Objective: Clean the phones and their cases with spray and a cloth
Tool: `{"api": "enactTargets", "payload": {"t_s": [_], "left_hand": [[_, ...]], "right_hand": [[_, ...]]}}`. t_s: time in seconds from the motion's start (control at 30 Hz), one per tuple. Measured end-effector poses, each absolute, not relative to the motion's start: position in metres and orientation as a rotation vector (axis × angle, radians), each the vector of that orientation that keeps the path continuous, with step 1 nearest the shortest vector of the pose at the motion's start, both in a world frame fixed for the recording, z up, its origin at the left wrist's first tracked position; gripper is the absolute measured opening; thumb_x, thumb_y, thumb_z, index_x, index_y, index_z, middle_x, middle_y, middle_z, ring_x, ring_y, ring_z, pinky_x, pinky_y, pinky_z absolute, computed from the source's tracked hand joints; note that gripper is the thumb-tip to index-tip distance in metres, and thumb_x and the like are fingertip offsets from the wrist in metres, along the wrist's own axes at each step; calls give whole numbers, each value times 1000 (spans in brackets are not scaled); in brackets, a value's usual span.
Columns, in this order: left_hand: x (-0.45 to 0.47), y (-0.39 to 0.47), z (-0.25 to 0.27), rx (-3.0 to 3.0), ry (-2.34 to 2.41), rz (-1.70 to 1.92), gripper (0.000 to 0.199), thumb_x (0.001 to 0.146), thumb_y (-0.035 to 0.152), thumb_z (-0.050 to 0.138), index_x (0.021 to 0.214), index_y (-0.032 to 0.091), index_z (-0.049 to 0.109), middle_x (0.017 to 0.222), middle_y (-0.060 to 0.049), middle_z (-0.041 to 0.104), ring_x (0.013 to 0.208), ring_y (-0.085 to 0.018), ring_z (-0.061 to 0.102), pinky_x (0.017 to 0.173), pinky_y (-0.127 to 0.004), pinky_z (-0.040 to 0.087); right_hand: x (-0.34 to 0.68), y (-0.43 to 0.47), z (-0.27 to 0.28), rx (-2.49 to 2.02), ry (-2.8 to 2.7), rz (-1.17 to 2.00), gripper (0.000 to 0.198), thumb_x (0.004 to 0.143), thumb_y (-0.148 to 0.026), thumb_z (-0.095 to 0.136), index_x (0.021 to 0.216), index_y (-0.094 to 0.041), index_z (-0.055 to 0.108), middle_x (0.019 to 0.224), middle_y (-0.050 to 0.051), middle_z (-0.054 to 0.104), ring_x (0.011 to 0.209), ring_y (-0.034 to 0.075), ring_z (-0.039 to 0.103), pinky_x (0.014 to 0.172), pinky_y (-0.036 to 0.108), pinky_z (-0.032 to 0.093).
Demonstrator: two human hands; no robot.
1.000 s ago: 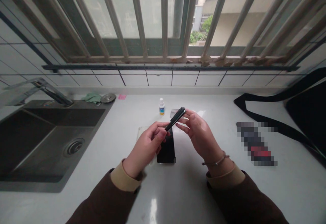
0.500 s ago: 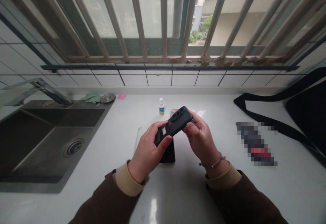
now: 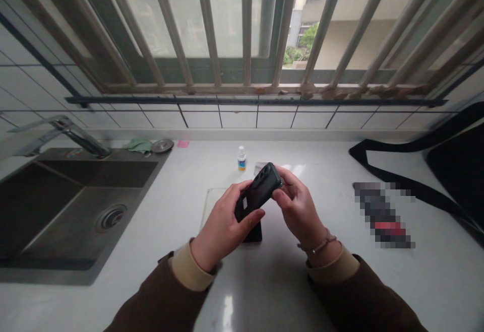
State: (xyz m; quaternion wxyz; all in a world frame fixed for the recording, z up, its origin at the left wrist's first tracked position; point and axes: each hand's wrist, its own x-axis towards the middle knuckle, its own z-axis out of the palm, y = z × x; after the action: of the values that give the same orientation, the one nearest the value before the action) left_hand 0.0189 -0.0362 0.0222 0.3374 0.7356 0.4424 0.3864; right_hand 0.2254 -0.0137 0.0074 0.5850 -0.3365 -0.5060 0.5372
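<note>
A black smartphone (image 3: 260, 191) is held tilted above the counter, its back with the camera lenses turned up and a small pale label on it. My left hand (image 3: 230, 216) is closed around its lower end, the thumb along the near edge. At the upper right corner, the thumb and fingers of my right hand (image 3: 297, 198) grip the phone's edge; some fingertips are hidden behind it. Beneath the hands lies a flat black object (image 3: 255, 235), mostly covered, beside a clear, thin-edged sheet or tray (image 3: 208, 203). Behind the phone sits a small pale packet (image 3: 259, 167), partly hidden.
A small white bottle (image 3: 241, 159) stands beyond the phone. On the left are a sink (image 3: 86, 271), a faucet (image 3: 85, 138), a green cloth (image 3: 138, 145), a metal strainer lid (image 3: 162, 145) and a pink slip (image 3: 183, 144). A black strap (image 3: 401, 181) and a blurred-out item (image 3: 383, 216) lie right.
The phone has turned a little in my hands, its camera end now steeper and drawn slightly left and down. My right hand stays at that end. The whole view has shifted slightly.
</note>
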Motion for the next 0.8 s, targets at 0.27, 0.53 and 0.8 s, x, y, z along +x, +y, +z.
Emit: {"api": "enactTargets", "payload": {"t_s": [0.27, 0.53, 0.8], "left_hand": [[22, -36, 23, 1695, 1120, 1167, 62, 93, 49, 85, 147, 23, 67, 152, -15, 66, 145, -34, 59, 125, -49, 42], [24, -38, 29, 1222, 1059, 1326, 67, 92, 63, 82, 139, 19, 68, 141, -17, 74, 129, -31, 72, 114, -42, 55], [32, -33, 28, 636, 959, 1122, 66, 108, 70, 51, 127, 11, 74, 117, -20, 83, 98, -29, 83, 93, -44, 66]], "right_hand": [[227, -13, 5, -643, -1151, 1311, 62, 93, -46, 86, 147, -26, 64, 156, 13, 66, 149, 34, 60, 128, 57, 47], [232, -15, 9, -756, -1060, 1233, 63, 91, -55, 81, 144, -26, 65, 142, 14, 72, 127, 35, 71, 114, 57, 56], [241, -18, 32, -758, -904, 1296, 54, 92, -66, 63, 124, -23, 69, 104, 6, 67, 78, 21, 64, 73, 39, 63]]}}
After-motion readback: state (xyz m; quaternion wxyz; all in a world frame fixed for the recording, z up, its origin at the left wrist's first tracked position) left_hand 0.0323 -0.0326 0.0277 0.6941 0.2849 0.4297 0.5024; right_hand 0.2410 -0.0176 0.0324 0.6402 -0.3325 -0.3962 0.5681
